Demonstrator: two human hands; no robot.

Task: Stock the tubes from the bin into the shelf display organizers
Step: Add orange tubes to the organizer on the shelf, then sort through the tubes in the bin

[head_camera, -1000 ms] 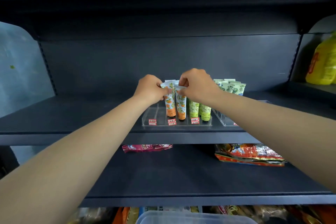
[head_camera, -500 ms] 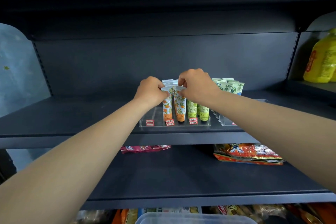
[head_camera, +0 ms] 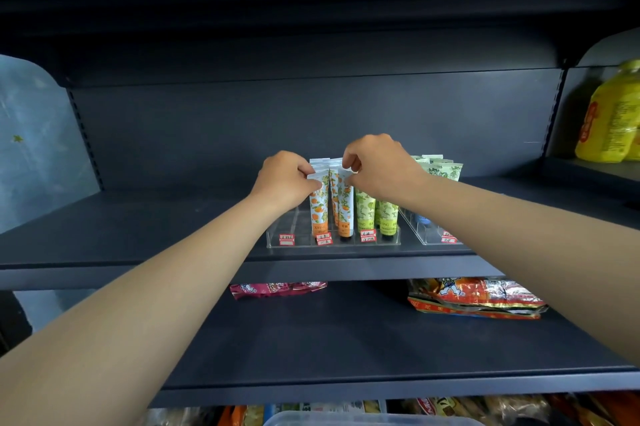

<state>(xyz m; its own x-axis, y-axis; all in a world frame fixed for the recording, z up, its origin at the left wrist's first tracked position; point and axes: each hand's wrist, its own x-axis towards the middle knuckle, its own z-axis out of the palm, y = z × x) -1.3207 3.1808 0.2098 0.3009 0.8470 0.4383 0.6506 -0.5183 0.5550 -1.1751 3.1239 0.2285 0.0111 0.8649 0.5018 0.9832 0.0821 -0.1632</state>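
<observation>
Hands pinching crimped tops of 2 orange tubes: left hand (head_camera: 289, 180) on the left tube (head_camera: 319, 207), right hand (head_camera: 379, 169) on its neighbour (head_camera: 345, 209), both upright in the clear organizer (head_camera: 277, 241). Tubes look light, soft-walled; crimp offers the firmest hold.

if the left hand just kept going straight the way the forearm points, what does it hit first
Most likely the orange tubes it already pinches at the top edge: the left hand points up and right into that row. Behind them stand the green tubes, though depth is hard to judge here.
</observation>
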